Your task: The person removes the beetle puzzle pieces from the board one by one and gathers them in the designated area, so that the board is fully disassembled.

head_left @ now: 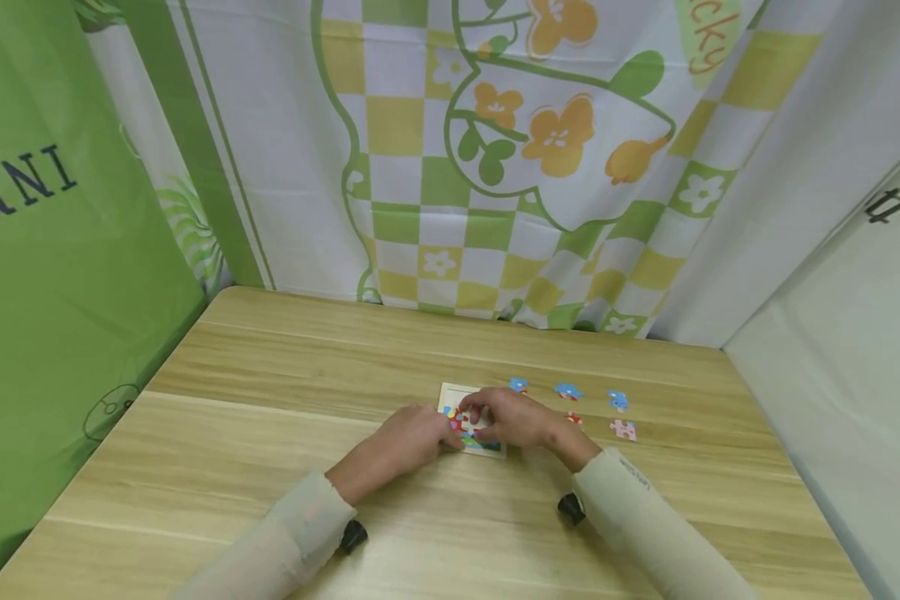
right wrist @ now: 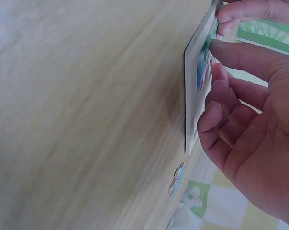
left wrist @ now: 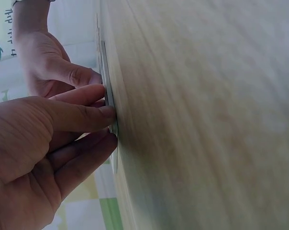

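A small square jigsaw puzzle tray point(head_left: 450, 387) with a pale border lies flat on the wooden table, its colourful picture partly filled with pieces. My left hand point(head_left: 420, 433) holds the tray at its near left edge, thumb against the side in the left wrist view. Over the picture, my right hand point(head_left: 521, 417) touches the surface with its thumb tip point(right wrist: 217, 48), while the other fingers bend loosely above the tray. No piece shows between those fingers. Both hands cover part of the picture.
Several loose jigsaw pieces lie right of the tray: blue ones point(head_left: 568, 391) in the far row, a red one point(head_left: 573, 418) partly behind my right wrist, and a pink one point(head_left: 624, 430). A patterned curtain point(head_left: 495, 208) hangs along the table's back edge.
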A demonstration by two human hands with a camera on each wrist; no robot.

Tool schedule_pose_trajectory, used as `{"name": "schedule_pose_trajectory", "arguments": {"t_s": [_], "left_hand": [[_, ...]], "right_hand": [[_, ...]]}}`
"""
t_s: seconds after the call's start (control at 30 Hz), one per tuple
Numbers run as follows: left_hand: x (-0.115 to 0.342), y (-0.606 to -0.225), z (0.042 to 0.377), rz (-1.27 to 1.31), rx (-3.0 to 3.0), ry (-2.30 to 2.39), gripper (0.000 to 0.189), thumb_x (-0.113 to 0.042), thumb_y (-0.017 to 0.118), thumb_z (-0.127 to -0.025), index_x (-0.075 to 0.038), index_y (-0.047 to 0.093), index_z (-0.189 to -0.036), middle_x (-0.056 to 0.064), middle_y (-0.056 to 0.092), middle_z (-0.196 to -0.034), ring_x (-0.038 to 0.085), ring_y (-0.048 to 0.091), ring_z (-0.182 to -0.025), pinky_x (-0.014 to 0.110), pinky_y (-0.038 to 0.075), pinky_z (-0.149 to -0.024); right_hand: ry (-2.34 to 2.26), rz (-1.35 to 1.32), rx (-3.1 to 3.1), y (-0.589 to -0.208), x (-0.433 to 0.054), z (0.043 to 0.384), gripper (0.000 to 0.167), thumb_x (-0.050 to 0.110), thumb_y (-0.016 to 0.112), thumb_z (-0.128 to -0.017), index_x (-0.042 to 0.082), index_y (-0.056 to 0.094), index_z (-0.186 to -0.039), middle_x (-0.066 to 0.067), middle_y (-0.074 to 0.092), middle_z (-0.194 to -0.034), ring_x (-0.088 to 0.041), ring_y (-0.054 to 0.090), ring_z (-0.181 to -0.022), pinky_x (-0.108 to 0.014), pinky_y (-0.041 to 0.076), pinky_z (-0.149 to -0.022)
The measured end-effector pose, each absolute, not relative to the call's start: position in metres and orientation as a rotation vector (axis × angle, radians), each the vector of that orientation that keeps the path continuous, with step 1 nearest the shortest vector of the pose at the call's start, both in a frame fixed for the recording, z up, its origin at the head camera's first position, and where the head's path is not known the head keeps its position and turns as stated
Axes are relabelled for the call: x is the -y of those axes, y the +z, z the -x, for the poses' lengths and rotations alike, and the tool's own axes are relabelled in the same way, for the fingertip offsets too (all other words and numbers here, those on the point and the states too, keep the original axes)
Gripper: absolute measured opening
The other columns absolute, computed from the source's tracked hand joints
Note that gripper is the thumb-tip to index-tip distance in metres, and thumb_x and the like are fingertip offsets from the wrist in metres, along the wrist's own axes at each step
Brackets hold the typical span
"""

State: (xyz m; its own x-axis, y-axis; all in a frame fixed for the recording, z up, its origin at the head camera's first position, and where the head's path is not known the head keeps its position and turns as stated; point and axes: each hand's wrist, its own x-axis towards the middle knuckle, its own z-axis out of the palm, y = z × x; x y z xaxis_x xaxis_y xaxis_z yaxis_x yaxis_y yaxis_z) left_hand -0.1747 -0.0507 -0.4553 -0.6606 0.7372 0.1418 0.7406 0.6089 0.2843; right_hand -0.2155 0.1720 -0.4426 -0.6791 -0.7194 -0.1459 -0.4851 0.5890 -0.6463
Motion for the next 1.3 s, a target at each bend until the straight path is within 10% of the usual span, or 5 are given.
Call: {"name": "schedule_pose_trajectory", "arguments": {"t_s": [0.33, 0.5, 1.3], "left_hand": [[0.0516, -0.4588, 0.1763, 1.263, 2.828, -0.61, 0.016, -0.012, 0.076, -0.093, -0.024, 0.086, -0.097, -0.008, 0.077, -0.091, 0.003, 0.042, -0.062, 0.022, 0.044, -0.057], [0.0507, -0.4575, 0.176, 1.24, 2.855, -0.632, 0.015, -0.013, 0.076, -0.094, -0.023, 0.085, -0.101, -0.007, 0.077, -0.1, 0.002, 0.042, -0.062, 0.02, 0.043, -0.057], [0.0473, -0.4578, 0.1715, 1.157, 2.857, -0.513, 0.019, -0.012, 0.077, -0.091, -0.029, 0.085, -0.099, -0.006, 0.077, -0.097, 0.004, 0.051, -0.063, 0.029, 0.051, -0.057]], "right_hand": [[-0.841, 1.055, -2.402, -0.4423, -0.1686, 0.2151, 0.023, -0.006, 0.069, -0.09, 0.002, 0.068, -0.112, -0.006, 0.065, -0.102, -0.014, 0.055, -0.08, -0.028, 0.048, -0.071], [-0.742, 0.968, -2.471, -0.4366, -0.1657, 0.213, 0.038, 0.0, 0.071, -0.092, 0.002, 0.063, -0.129, -0.01, 0.064, -0.112, -0.019, 0.056, -0.087, -0.032, 0.047, -0.075], [-0.747, 1.03, -2.486, -0.4401, -0.1674, 0.22, 0.039, -0.002, 0.078, -0.085, -0.001, 0.067, -0.122, -0.006, 0.061, -0.103, -0.021, 0.052, -0.091, -0.033, 0.044, -0.082]]}}
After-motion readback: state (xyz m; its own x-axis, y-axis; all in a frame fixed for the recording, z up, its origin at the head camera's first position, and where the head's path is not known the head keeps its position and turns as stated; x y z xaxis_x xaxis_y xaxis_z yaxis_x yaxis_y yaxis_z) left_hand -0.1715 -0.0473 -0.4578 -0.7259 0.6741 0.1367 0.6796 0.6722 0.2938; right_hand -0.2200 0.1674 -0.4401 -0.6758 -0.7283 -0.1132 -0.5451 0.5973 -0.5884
